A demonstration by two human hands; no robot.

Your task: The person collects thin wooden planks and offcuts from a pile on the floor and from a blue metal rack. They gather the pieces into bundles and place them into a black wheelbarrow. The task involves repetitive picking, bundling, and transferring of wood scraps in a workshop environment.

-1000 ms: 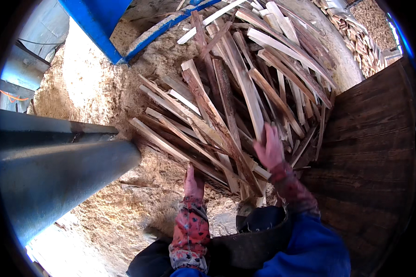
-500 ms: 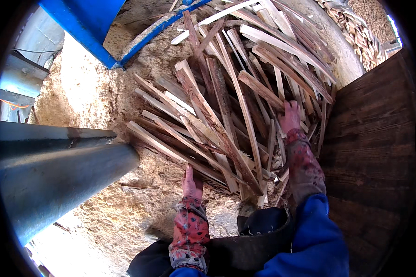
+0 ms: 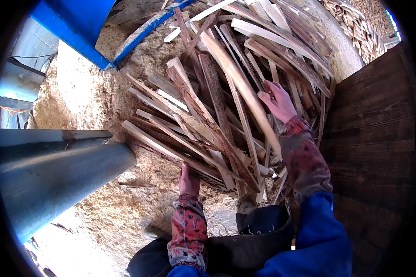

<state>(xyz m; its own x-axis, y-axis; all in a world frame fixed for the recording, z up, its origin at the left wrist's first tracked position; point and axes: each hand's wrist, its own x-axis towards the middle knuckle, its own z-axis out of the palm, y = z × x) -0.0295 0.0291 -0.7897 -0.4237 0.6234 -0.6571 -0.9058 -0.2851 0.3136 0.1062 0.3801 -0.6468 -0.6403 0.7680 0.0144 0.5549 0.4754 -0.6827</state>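
A loose pile of long, split wood strips [image 3: 217, 92], some with bark, lies in front of me. My left hand [image 3: 188, 183] is at its near left edge, thumb up against the lowest pale strip [image 3: 152, 144] and fingers curled, partly hidden under the wood. My right hand [image 3: 279, 102] hovers over the right side of the pile, thumb and fingers apart and slightly bent, holding nothing. Just left of it, a broad, smooth pale strip [image 3: 242, 87] lies slanting across the top of the pile. Both forearms wear stained, patterned red sleeve covers.
A rounded grey metal beam [image 3: 64, 171] juts in from the left. Blue metal framing [image 3: 101, 60] stands at the far left. A dark wooden board [image 3: 370, 134] walls the right side. Sawdust [image 3: 120, 198] covers the ground, and more wood pieces [image 3: 356, 32] lie far right.
The right hand has let go of a barked strip and turned, fingers opening. The broad pale strip now lies across the top of the pile. The left hand has barely moved.
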